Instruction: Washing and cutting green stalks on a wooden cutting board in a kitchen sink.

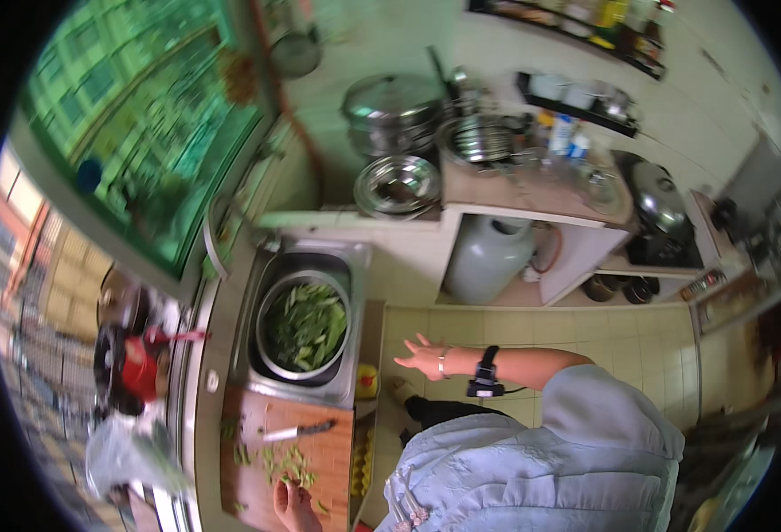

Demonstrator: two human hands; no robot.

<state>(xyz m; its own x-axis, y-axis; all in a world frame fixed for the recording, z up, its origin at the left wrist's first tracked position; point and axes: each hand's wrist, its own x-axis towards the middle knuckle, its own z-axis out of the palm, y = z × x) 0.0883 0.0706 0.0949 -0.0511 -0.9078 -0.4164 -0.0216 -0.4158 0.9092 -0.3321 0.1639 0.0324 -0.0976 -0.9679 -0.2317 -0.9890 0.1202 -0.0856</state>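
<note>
My left hand (294, 507) is over the near part of a wooden cutting board (330, 465), fingers drawn together around a small green vegetable piece. Chopped green bits (291, 462) lie scattered beside it. A knife (297, 431) with a dark handle and pale blade rests across the board. My right hand (424, 357), fingers spread and holding nothing, hangs above the tiled floor; its forearm wears a bracelet and a strapped-on device (486, 382). In the steel sink (358, 286) stands a round metal basin (264, 346) full of cut leafy greens (307, 326).
Metal bowls (397, 186) and a lidded steamer pot (394, 106) stand on the counter beyond the sink. A gas cylinder (493, 259) is under the shelf, a lidded wok (660, 189) on the stove. A plastic bag (128, 452) lies on the sill by the window (158, 133).
</note>
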